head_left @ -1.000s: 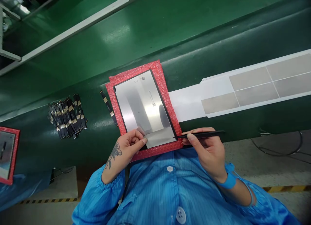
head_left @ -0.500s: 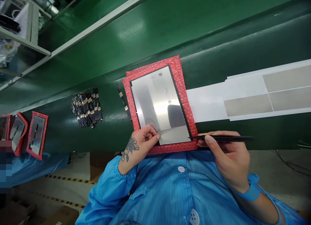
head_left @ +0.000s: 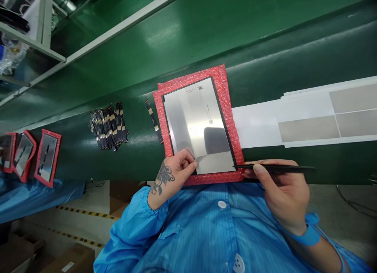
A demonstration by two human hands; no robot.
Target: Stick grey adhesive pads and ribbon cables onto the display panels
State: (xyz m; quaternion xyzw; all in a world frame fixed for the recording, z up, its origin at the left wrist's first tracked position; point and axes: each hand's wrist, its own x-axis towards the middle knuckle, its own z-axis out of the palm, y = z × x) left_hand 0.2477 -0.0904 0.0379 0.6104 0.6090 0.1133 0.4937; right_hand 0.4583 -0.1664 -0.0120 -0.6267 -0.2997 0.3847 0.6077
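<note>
Head view: a glossy dark-green surface fills the upper frame, slanting from lower left to upper right. Below it, the person's blue striped smock covers the bottom centre. On the right, long white backing sheets with grey rectangular patches lie on the surface, reaching to the right edge. At frame centre sits a red bubble-wrap pad, and on it a flat silver rectangular panel with a black border. At the far left, three smaller red-framed panels lean at the surface's edge. Left of centre lies a heap of black-and-gold flex cables, with a single black-and-gold flex strip just beside the pad's left edge. The right hand, lower right, is closed around a slim black stylus-like tool, whose tip meets the panel's lower right corner. The tattooed left hand pinches a grey film strip at the panel's lower edge between thumb and fingers.
</note>
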